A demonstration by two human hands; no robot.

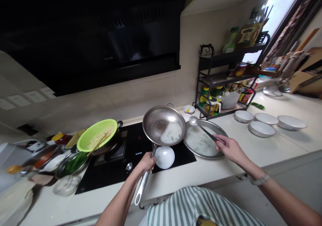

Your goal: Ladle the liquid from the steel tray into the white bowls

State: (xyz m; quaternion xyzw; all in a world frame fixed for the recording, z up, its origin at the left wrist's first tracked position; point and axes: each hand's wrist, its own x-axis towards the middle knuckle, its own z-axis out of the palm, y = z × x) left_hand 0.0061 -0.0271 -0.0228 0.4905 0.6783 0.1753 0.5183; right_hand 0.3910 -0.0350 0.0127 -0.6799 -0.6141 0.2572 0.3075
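My left hand (148,161) is closed around the long metal handle of a steel wok (153,120). The wok tilts to the right, and milky white soup with bits of green (173,133) pools on that side. Beside it, its rim by the wok, a wide steel basin (221,128) holds more of the same soup. My right hand (228,146) grips the dark handle of a ladle (193,120); its metal bowl is over the basin's far left rim. A white bowl (165,157) sits just below the wok, near the cooktop's front edge.
A green colander (84,139) of pale strips with chopsticks stands on a pan at the left of the black cooktop (134,165). Several white bowls (261,128) stand at right. A black spice rack (213,80) is behind the basin. Green vegetables (76,162) lie far left.
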